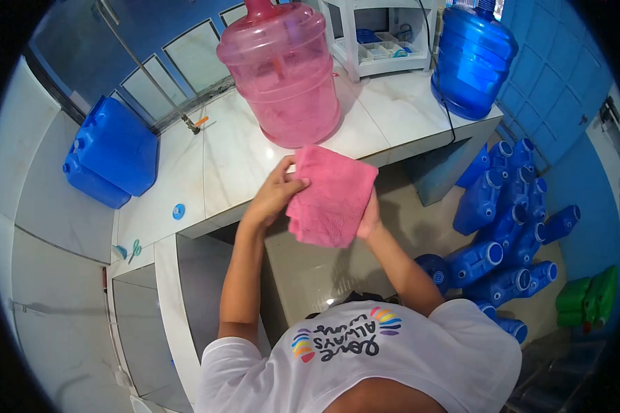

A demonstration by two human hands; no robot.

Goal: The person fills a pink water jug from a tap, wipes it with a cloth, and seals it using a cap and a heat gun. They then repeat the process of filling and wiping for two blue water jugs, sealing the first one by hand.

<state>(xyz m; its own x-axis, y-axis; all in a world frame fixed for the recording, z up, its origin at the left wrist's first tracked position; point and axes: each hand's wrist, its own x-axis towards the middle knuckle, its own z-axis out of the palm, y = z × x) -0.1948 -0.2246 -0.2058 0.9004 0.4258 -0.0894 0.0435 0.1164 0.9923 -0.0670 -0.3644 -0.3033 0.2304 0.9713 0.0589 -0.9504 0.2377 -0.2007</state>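
A folded pink cloth (334, 196) is held up between my two hands, just in front of the counter's edge. My left hand (277, 191) pinches its left side, thumb on top of the fabric. On the other side my right hand (370, 217) grips the cloth from behind, with most of its fingers hidden. Right behind the cloth, a large translucent pink water jug (286, 82) stands upright on the white tiled counter (231, 162). Neither hand touches the jug.
Blue jerrycans (117, 151) stand at the counter's left, near a blue cap (178, 211), scissors (135, 249) and a tap (194, 126). A blue water jug (474, 62) and white shelf (386, 65) are at the back right. Several blue containers (479, 265) crowd the floor at right.
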